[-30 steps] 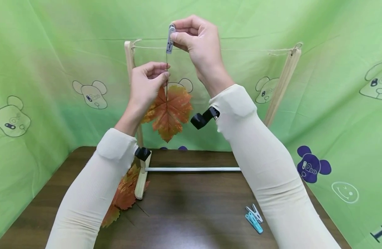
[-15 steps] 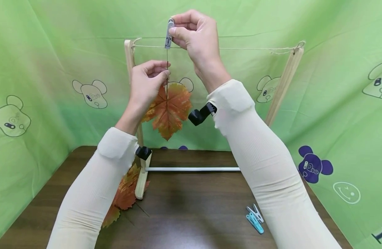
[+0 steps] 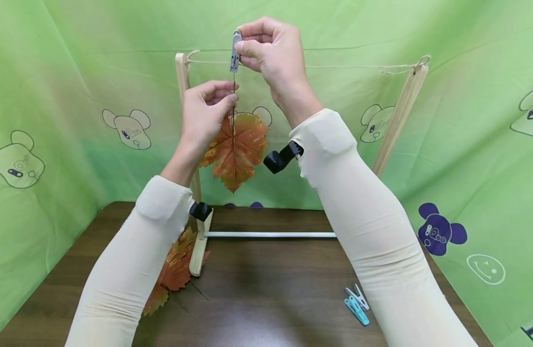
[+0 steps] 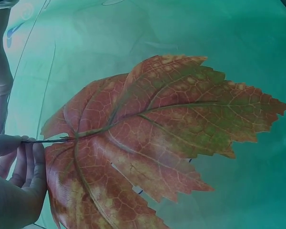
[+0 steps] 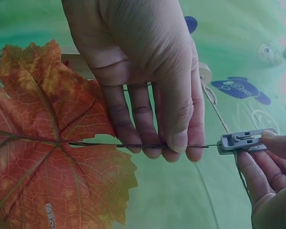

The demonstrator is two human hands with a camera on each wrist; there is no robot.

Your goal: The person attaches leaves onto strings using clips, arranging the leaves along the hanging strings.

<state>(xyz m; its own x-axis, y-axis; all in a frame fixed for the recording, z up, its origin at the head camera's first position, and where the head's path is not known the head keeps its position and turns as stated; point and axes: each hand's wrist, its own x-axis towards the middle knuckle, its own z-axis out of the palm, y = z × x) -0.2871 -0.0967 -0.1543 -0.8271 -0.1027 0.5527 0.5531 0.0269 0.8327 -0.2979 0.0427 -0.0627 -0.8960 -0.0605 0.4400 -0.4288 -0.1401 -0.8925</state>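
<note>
In the head view my left hand (image 3: 204,110) pinches the thin dark stem (image 3: 233,107) of an orange-red artificial maple leaf (image 3: 241,152), whose blade hangs below the fingers. Above it, my right hand (image 3: 280,65) grips a grey clothespin (image 3: 234,54) between thumb and fingers. The pin's lower end is at the string (image 3: 344,66) stretched across a wooden frame. From the right wrist view, the stem's thin tip reaches the nose of the clothespin (image 5: 245,140), and the string passes right there. The left wrist view shows the leaf (image 4: 133,119) spread beside the pinching fingers.
Wooden posts (image 3: 398,120) bear the string, with a white rod (image 3: 271,234) joining them low down. More maple leaves (image 3: 175,270) lie at the left post's foot on the brown table (image 3: 249,299). Two clothespins, one blue (image 3: 356,311) and one pale (image 3: 357,295), lie at the right.
The clothespin rose slightly, then came down a little toward the stem and string. My left hand and the leaf have shifted up slightly. Both hands keep their hold.
</note>
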